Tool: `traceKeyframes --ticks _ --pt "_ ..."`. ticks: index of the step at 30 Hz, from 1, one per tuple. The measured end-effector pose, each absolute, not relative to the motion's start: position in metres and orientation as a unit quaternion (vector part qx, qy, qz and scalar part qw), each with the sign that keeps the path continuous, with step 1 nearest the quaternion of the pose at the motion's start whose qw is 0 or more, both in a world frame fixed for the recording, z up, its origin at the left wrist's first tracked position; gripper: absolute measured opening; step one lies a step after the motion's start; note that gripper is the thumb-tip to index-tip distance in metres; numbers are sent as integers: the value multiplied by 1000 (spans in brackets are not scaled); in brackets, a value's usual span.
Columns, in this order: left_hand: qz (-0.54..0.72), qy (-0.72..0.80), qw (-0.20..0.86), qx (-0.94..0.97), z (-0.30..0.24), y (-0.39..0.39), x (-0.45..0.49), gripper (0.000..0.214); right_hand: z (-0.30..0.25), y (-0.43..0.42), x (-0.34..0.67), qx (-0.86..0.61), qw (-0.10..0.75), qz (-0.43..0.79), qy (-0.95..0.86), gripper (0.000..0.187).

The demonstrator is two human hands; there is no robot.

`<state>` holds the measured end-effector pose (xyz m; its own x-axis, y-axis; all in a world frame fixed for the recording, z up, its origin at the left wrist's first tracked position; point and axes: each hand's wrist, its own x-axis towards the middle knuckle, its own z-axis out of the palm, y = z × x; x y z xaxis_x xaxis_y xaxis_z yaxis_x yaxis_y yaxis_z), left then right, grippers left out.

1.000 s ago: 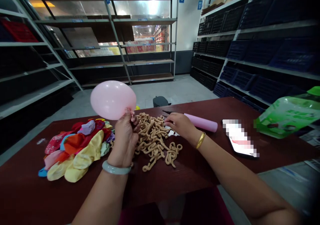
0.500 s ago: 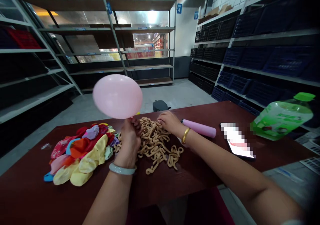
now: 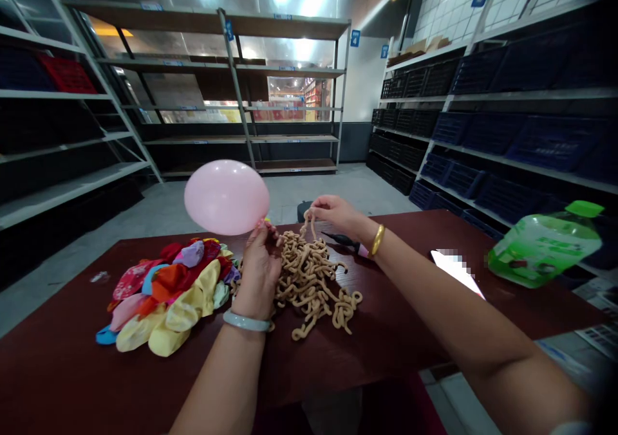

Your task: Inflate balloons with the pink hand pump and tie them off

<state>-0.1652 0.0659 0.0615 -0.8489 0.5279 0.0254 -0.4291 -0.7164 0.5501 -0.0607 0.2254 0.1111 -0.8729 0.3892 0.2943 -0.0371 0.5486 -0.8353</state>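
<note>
My left hand (image 3: 261, 268) is closed on the neck of an inflated pink balloon (image 3: 226, 197), which stands out up and to the left of the fingers. My right hand (image 3: 344, 215) pinches a tan cord-like strand (image 3: 309, 222) and holds it up above a tangled heap of the same strands (image 3: 309, 274). Left of that heap, beside my left wrist, lies a pile of uninflated balloons (image 3: 168, 293) in many colours. Behind my right wrist is a pink tube with a black tapered tip (image 3: 344, 239), partly hidden by my hand.
The dark red table (image 3: 299, 370) carries a phone (image 3: 456, 271) and a green-capped bottle of green liquid (image 3: 543, 245) at right. A dark object (image 3: 303, 211) shows past the far edge. Shelves (image 3: 294, 139) stand beyond, with dark crates (image 3: 483, 132) to the right.
My right hand has lifted from the heap, raising a tan strand. The black tip of the pink tube now shows. My left hand still holds the balloon, and the whole view has shifted slightly.
</note>
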Motion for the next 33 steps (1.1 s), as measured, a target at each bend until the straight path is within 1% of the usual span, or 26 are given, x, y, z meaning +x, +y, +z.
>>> traceKeyframes --ticks 2,3,5,7,11,12,14,16,18,19,21,23,25,27,29,30,31,33 --pt "921 276 264 75 62 65 -166 14 127 222 -56 -57 234 555 -796 13" --pt "919 281 266 69 62 65 -165 13 133 219 -55 -39 229 580 -781 13" --pt "914 294 271 68 62 65 -163 11 141 212 -55 -19 217 594 -774 12" --pt "906 309 278 77 63 65 -159 10 146 205 -56 -15 211 575 -790 12" --pt "904 329 260 87 65 65 -153 11 147 195 -60 -75 233 463 -852 4" --pt "908 324 251 91 65 65 -153 14 148 193 -61 -95 238 460 -850 8" --pt "913 310 243 103 65 64 -154 17 149 190 -60 -131 230 516 -815 14" --pt "911 309 251 109 66 64 -155 20 150 186 -58 -149 197 623 -742 13" --pt "907 315 258 105 66 65 -155 22 150 181 -53 -136 159 717 -665 11" --pt "908 315 257 101 66 65 -155 22 149 179 -51 -122 143 746 -639 11" --pt "910 312 255 97 67 66 -154 21 146 175 -48 -94 130 761 -629 17" --pt "911 306 258 104 68 66 -153 21 142 173 -48 -94 141 727 -665 18" --pt "908 304 264 115 68 66 -152 20 141 174 -51 -115 166 648 -735 10" --pt "902 311 276 113 68 66 -151 17 142 176 -55 -111 205 518 -823 1" --pt "896 322 290 100 67 66 -152 14 145 179 -59 -62 250 385 -886 6" --pt "892 329 296 93 66 66 -152 12 146 180 -60 -30 264 341 -902 8" --pt "890 334 298 88 66 66 -153 11 147 181 -61 -2 263 320 -910 8" --pt "888 338 299 89 64 66 -156 9 148 182 -61 30 216 330 -918 7"
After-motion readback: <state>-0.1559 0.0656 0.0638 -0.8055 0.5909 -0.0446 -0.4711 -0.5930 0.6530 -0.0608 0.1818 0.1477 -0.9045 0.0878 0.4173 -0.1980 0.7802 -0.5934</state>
